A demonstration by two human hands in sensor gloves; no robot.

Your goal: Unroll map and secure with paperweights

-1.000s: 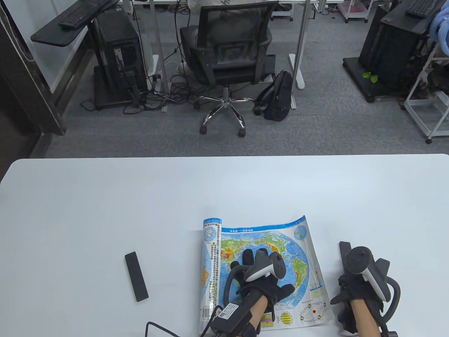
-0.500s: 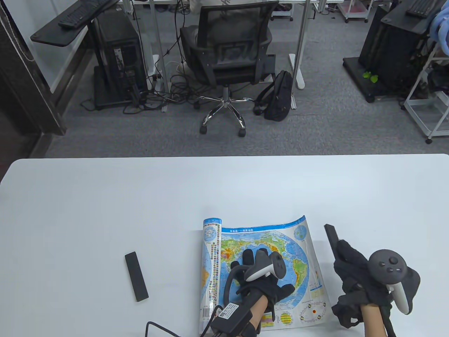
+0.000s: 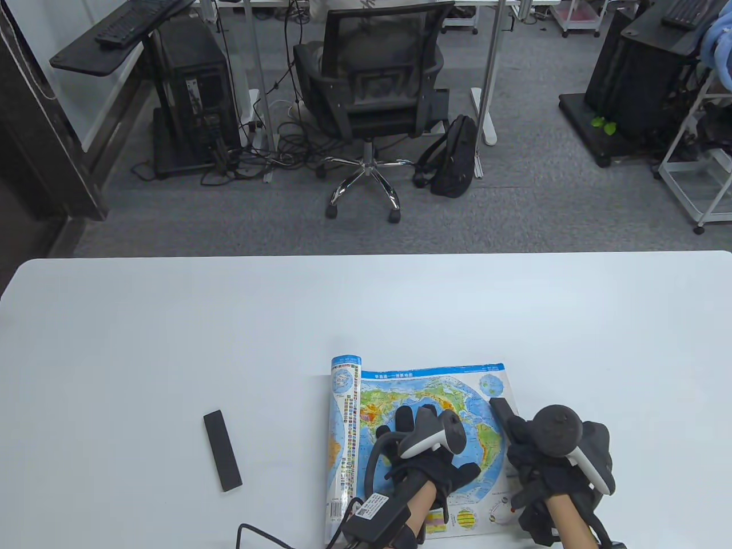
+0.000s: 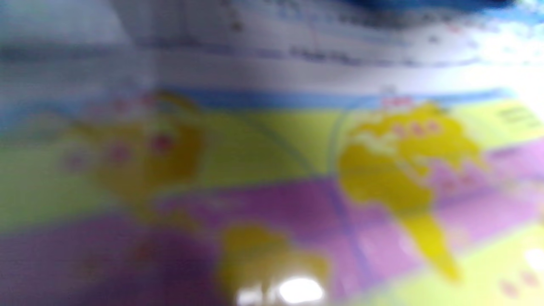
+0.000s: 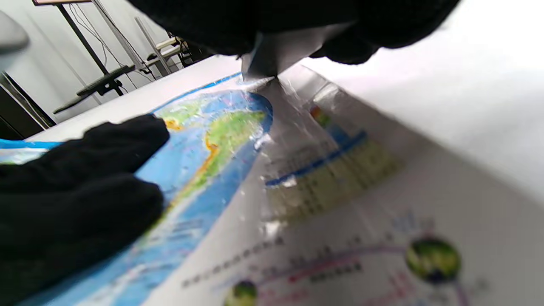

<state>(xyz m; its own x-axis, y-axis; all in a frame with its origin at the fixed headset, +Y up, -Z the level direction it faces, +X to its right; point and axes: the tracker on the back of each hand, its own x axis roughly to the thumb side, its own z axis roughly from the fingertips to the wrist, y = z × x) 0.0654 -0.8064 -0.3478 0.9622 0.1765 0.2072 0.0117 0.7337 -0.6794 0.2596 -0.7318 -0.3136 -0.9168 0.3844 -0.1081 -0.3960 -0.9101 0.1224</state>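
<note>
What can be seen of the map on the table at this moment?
The map is a glossy, laminated-looking world map, blue oceans with green and yellow land, lying near the table's front edge. It is only partly unrolled: its left end stays curled in a roll printed with small flags and text. The left hand rests flat on its middle. The right hand holds a black bar paperweight over the right margin; contact with the sheet cannot be told. The right edge looks nearly flat.
</note>
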